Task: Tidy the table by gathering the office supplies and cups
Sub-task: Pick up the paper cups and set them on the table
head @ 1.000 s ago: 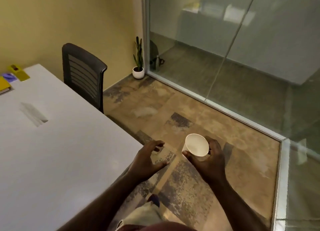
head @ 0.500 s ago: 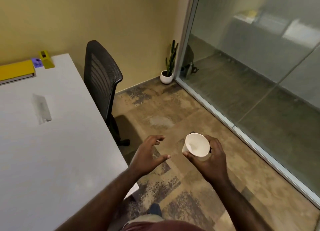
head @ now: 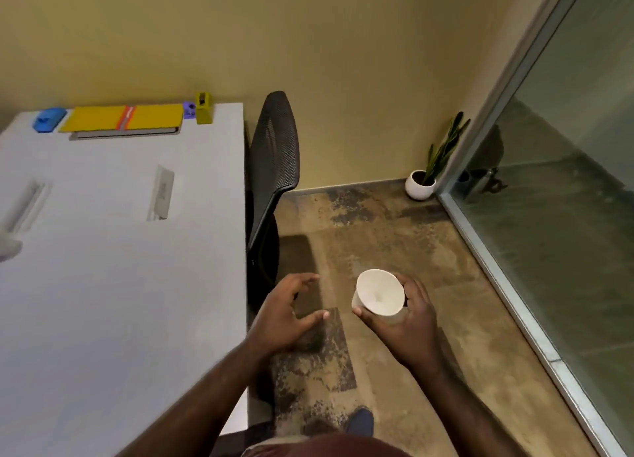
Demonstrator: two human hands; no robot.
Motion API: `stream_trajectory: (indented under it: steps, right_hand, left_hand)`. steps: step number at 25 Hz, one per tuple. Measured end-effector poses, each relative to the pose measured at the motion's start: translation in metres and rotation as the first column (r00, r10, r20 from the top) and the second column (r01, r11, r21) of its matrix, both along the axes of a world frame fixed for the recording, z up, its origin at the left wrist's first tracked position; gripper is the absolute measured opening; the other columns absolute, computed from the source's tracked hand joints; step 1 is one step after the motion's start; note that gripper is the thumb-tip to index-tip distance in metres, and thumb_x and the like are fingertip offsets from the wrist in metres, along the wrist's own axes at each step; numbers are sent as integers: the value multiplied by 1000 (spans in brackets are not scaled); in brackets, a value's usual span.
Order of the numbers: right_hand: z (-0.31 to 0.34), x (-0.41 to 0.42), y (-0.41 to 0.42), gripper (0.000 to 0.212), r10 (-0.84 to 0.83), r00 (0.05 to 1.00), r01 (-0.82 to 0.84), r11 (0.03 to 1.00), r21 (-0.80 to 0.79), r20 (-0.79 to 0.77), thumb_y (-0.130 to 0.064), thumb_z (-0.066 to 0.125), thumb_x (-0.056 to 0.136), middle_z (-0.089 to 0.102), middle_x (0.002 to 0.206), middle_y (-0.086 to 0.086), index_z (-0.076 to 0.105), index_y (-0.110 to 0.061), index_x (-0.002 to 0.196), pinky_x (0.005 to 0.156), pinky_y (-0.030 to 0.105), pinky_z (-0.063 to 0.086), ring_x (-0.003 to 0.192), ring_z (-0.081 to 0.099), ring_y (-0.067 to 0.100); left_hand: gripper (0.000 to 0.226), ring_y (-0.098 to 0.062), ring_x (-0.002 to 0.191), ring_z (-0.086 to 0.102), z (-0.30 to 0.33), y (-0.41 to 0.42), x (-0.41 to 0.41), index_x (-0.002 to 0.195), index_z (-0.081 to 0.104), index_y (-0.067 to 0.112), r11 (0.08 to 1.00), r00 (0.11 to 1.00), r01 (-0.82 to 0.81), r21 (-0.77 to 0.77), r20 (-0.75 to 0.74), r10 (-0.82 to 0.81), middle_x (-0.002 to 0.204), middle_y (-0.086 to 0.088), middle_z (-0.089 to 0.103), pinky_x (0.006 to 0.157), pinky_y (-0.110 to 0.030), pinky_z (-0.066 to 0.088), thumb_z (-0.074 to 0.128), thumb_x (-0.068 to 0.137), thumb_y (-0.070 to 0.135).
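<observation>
The right hand [head: 408,323] wraps a white paper cup [head: 379,295] by its lower wall, held over the floor just right of the table [head: 120,268]. The left hand [head: 284,316] hangs open and empty beside the cup. The cup looks light and crushable (grip low, gently). Supplies lie at the table's far edge.

White cup [head: 379,297]; yellow folder [head: 123,118]; black mesh chair [head: 274,155]

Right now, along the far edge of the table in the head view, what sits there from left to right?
Blue stapler-like item → yellow folder → small purple item → yellow-green tape dispenser, all along the table's far edge.
</observation>
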State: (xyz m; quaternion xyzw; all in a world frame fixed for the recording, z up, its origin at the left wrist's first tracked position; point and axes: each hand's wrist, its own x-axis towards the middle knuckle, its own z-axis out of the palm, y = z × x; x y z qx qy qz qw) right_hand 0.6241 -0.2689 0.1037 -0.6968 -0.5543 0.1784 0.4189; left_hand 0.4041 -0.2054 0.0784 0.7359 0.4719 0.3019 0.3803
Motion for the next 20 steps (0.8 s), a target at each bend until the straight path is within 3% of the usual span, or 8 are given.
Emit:
stream_trajectory:
  steps: [3, 7, 11, 15, 17, 20]
  right_hand:
    - [4, 9, 41, 79, 186, 982, -186, 982, -9, -35, -67, 76, 53, 56, 108, -11, 58, -22, 115, 78, 5, 38, 100, 53, 7]
    - [10, 5, 88, 81, 401, 915, -402, 915, -22, -52, -70, 75, 52, 55, 109, -12, 57, -25, 117, 76, 8, 38, 101, 53, 7]
    - [14, -24, 130, 84, 579, 812, -582, 812, -35, -71, -67, 78, 53, 53, 113, -13, 54, -24, 121, 75, 4, 38, 100, 51, 0]
    - [12, -65, 171, 79, 704, 705, -707, 707, -12, -80, -62, 82, 55, 53, 109, -13, 56, -21, 118, 79, 0, 38, 103, 47, -14]
    - [8, -91, 194, 76, 744, 663, -748, 664, -23, -85, -54, 85, 55, 53, 107, -13, 57, -19, 116, 80, -1, 35, 104, 45, -19]
    - [-2, -125, 225, 79, 785, 612, -791, 609, -69, -94, -62, 80, 55, 55, 111, -11, 56, -21, 118, 82, 0, 36, 102, 50, -9]
  left_hand:
    - [62, 4, 108, 55, 9, 8, 6, 125, 53, 33, 984, 984, -178, -18, -11, 178, 121, 19, 56, 85, -6, 44, 82, 71, 36]
    - [60, 4, 105, 56, 13, 12, 6, 123, 55, 32, 916, 916, -401, 3, -9, 401, 119, 19, 58, 85, -9, 46, 83, 70, 33]
    - [58, 6, 103, 56, 9, 12, -11, 122, 58, 27, 814, 814, -581, 11, -28, 581, 118, 16, 60, 83, -2, 40, 83, 70, 32]
    - [56, 2, 103, 57, -4, 16, -41, 121, 56, 32, 680, 680, -733, -29, -32, 732, 118, 19, 59, 78, -3, 40, 82, 72, 36]
    - [57, 0, 107, 55, -16, 24, -63, 124, 55, 32, 609, 610, -793, -35, -53, 791, 123, 19, 57, 84, -11, 42, 81, 73, 36]
    - [66, -2, 123, 44, -38, 38, -97, 134, 47, 31, 534, 534, -844, -47, -145, 833, 136, 19, 46, 102, -22, 36, 77, 76, 42]
